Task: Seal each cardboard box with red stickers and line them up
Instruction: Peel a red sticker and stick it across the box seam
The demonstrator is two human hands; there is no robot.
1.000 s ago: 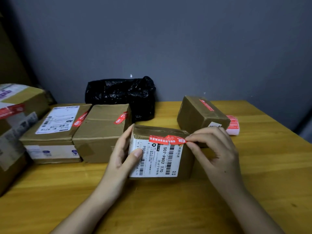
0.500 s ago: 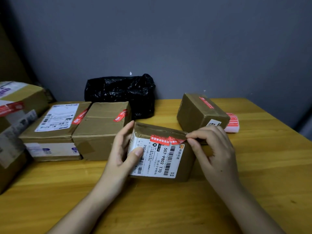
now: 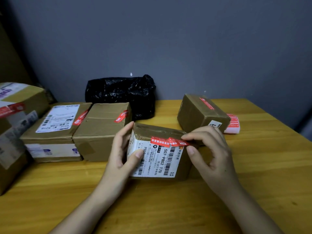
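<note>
- cardboard box [image 3: 157, 159] with the white shipping label stood tipped toward the camera, mid-table, nearer the front edge than the back.
- red sticker [image 3: 168, 141] lay along its upper front edge, wrinkled in the middle, not yet flat.
- left hand [image 3: 123, 152] gripped the box's left end, fingers curled behind, thumb pressed on the label.
- right hand [image 3: 209, 149] pinched the sticker's right end at the box corner; thumb hung apart below the forefinger.
- against the frames before: box sat more tilted, sticker end drawn further right; thumb had opened away from the fingertips.
- judgement: sticker was being smoothed down; seal nearly done, lining up still to come.
- row of sealed boxes [image 3: 101, 130] stood along the table's left side, touching one another.
- another stickered box [image 3: 200, 114] sat apart toward the back right corner, sticker roll [image 3: 233, 124] just beside it.
- black plastic bag [image 3: 121, 95] rested at the back edge against the wall.
</note>
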